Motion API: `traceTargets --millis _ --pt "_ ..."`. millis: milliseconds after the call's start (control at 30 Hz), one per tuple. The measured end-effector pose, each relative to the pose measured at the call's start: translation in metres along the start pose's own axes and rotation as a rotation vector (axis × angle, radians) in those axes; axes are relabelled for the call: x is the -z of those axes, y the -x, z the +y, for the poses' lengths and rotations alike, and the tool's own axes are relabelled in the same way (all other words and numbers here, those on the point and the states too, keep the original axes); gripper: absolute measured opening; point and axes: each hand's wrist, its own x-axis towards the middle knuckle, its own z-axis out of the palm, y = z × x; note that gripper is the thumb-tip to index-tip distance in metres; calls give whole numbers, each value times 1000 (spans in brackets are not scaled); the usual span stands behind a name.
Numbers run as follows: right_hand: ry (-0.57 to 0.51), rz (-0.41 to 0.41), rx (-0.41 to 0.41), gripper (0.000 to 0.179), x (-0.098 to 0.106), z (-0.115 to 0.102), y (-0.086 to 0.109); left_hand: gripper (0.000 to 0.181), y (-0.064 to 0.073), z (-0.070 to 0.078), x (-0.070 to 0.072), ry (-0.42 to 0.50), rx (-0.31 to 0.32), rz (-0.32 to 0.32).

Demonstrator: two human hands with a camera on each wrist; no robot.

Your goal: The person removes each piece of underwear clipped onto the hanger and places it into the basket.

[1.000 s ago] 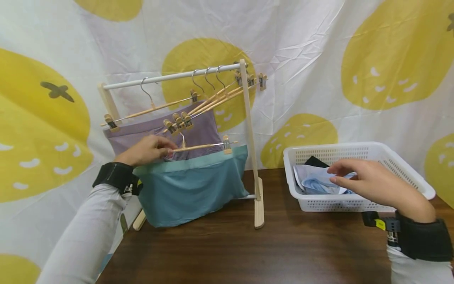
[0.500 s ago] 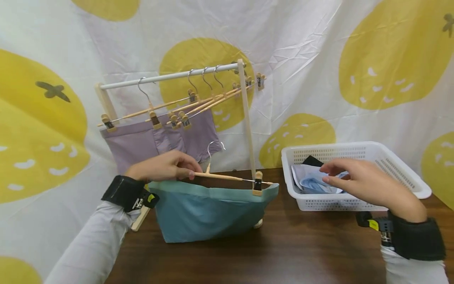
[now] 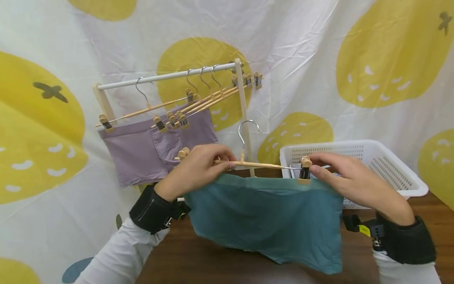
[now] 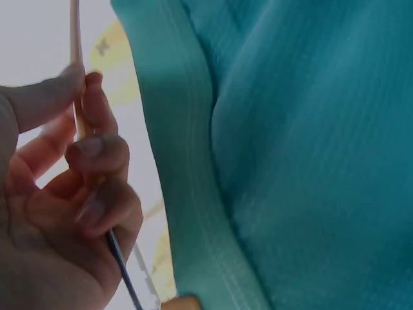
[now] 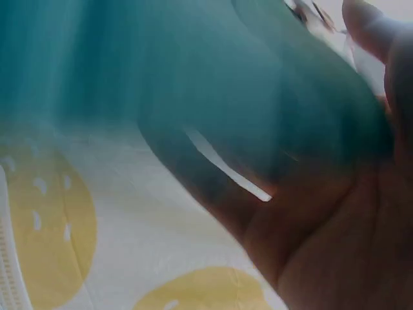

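My left hand [image 3: 200,167] pinches the wooden bar of a clip hanger [image 3: 260,165] between thumb and fingers, left of its metal hook. Teal boxer briefs [image 3: 269,217] hang from the hanger by the waistband, in front of the rack. In the left wrist view, the waistband [image 4: 184,168] runs beside the hand, apart from the fingers. My right hand [image 3: 354,181] is at the hanger's right clip [image 3: 304,169], thumb and forefinger against its edge. Its other fingers lie behind the cloth in the right wrist view, which is blurred.
A small rack [image 3: 166,77] stands behind, bearing purple boxer briefs [image 3: 142,152] on a hanger and several bare clip hangers [image 3: 209,100]. A white perforated basket [image 3: 397,169] sits at the right on the brown table [image 3: 170,260]. A fruit-print cloth [image 3: 294,47] forms the backdrop.
My left hand has brought the hanger with the teal boxer briefs off the rack's front, rightward and nearer. The hanger's right clip now meets my right hand, which was held above the basket.
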Motion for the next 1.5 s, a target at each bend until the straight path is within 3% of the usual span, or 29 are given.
traceTargets --millis 233,333,500,700,1000,1233,1500 --pt "23 134 44 17 2 -3 0 13 1 22 -20 -41 -24 108" --pt "40 170 49 20 7 0 3 16 -1 26 -27 21 -14 138" --pt "92 170 45 21 14 1 7 18 4 32 -40 160 43 183" --pt "108 158 60 17 16 0 10 14 12 42 -52 125 47 264" --pt "122 161 70 18 17 -2 14 11 18 50 -59 123 89 356" --pt "42 181 123 23 17 -2 13 11 19 53 -61 159 90 387" --pt "46 220 125 22 18 -2 15 12 18 49 -65 190 86 380"
